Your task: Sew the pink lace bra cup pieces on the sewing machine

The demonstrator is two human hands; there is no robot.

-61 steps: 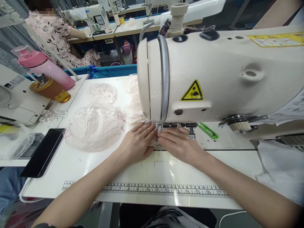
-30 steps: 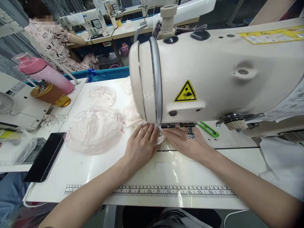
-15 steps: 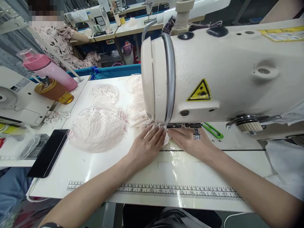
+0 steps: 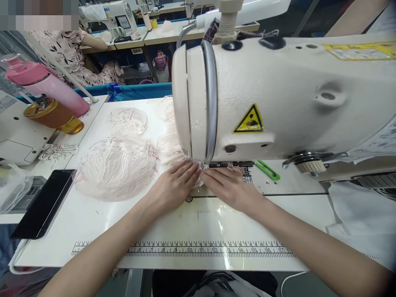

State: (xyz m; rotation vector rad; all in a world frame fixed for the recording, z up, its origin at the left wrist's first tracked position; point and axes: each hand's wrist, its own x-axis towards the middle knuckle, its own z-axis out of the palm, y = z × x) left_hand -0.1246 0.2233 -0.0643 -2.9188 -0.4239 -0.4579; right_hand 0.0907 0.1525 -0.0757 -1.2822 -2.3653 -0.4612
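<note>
Under the head of a cream sewing machine [image 4: 278,95], my left hand [image 4: 175,183] lies flat with fingers stretched out, pressing a small piece of white lace [image 4: 200,181] onto the table. My right hand [image 4: 230,187] lies flat beside it, fingertips nearly meeting the left ones on the same lace, just in front of the presser foot [image 4: 246,175]. Most of the lace piece is hidden by my fingers and the machine head.
A pile of pinkish lace pieces [image 4: 116,167] lies left of my hands, with more lace [image 4: 128,120] behind. A black phone [image 4: 43,204], a pink bottle [image 4: 46,84] and an amber jar [image 4: 54,115] sit at left. Green tweezers [image 4: 267,170] lie right of the foot. Another person [image 4: 77,49] sews behind.
Both hands stay pressed on the lace at the needle area; less of the lace shows in front of the machine than a second ago. The camera view shifted slightly.
</note>
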